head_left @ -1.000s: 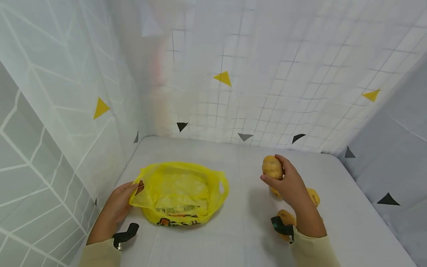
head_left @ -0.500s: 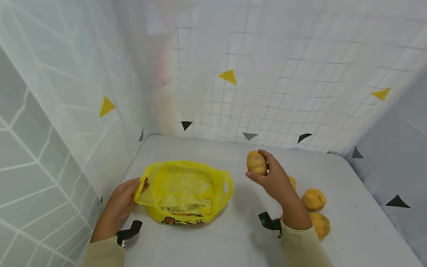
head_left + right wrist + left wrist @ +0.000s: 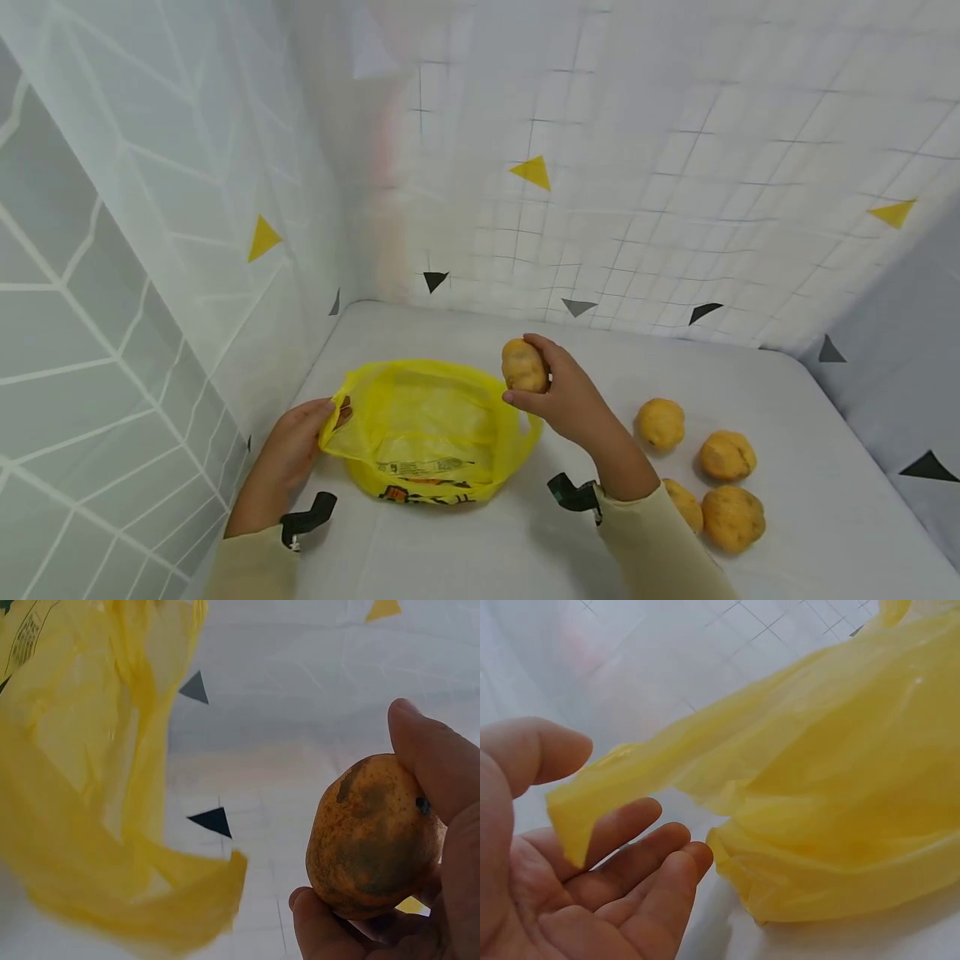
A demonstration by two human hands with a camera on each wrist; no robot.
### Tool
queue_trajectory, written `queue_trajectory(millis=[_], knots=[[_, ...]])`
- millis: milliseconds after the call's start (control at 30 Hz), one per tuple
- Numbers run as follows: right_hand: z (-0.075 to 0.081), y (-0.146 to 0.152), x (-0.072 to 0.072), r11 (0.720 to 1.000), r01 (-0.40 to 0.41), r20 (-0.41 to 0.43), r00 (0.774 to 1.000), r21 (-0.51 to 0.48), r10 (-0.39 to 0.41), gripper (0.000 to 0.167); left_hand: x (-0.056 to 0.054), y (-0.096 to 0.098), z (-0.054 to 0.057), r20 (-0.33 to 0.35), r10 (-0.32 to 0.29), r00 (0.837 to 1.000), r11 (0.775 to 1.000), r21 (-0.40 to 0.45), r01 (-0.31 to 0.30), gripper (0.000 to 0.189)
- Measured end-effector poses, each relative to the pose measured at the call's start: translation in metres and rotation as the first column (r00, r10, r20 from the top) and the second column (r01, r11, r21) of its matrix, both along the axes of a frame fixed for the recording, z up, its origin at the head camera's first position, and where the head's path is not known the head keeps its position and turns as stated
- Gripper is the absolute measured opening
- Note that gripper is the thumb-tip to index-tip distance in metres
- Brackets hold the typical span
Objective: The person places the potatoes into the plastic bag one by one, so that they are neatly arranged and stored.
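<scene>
A yellow plastic bag (image 3: 438,421) stands on the table with its mouth spread wide and nothing visible inside. My left hand (image 3: 294,442) holds the bag's left handle; in the left wrist view the yellow strip (image 3: 604,801) lies between the thumb and loosely curled fingers. My right hand (image 3: 573,400) grips a potato (image 3: 522,365) between thumb and fingers, overlapping the bag's right rim in the head view. Up close in the right wrist view, the potato (image 3: 375,836) is brownish with dark patches, and the bag's loose handle (image 3: 187,900) is to its left.
Several potatoes lie on the white table at the right, one (image 3: 661,424) farther back and another (image 3: 733,519) nearer the front. My right sleeve (image 3: 660,542) partly covers one potato (image 3: 681,504). A pale patterned wall sheet (image 3: 600,208) rises behind the table.
My right hand has carried the potato leftward, from over the other potatoes to the bag's right rim. My left hand keeps its hold on the handle. The view has shifted slightly.
</scene>
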State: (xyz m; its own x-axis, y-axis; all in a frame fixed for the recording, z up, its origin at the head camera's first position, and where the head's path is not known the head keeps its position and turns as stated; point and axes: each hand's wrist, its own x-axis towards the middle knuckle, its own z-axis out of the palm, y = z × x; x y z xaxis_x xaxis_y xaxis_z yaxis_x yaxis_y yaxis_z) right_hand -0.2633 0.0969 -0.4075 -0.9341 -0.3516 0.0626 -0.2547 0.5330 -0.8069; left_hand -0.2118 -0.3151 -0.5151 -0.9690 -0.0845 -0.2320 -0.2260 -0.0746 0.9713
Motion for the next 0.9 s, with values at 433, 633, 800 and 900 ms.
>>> queue_trajectory(millis=[433, 633, 800, 900], knots=[[-0.008, -0.050, -0.014, 0.995, -0.096, -0.041, 0.994, 0.017, 0.096, 0.092, -0.001, 0.011, 0.005, 0.029, 0.048, 0.998, 0.995, -0.088, -0.045, 0.039], [-0.012, -0.068, -0.025, 0.995, -0.099, -0.055, 0.993, 0.032, 0.101, 0.092, -0.005, 0.021, 0.009, 0.005, 0.038, 0.999, 0.994, -0.099, -0.037, 0.035], [-0.019, -0.083, -0.030, 0.991, -0.124, -0.032, 0.992, 0.052, 0.126, 0.095, -0.004, 0.026, 0.013, -0.011, 0.031, 0.999, 0.998, -0.047, -0.032, 0.030], [-0.030, -0.094, -0.031, 0.985, -0.158, -0.014, 0.987, 0.072, 0.159, 0.095, -0.003, 0.027, 0.016, -0.020, 0.029, 0.999, 1.000, -0.005, -0.029, 0.026]])
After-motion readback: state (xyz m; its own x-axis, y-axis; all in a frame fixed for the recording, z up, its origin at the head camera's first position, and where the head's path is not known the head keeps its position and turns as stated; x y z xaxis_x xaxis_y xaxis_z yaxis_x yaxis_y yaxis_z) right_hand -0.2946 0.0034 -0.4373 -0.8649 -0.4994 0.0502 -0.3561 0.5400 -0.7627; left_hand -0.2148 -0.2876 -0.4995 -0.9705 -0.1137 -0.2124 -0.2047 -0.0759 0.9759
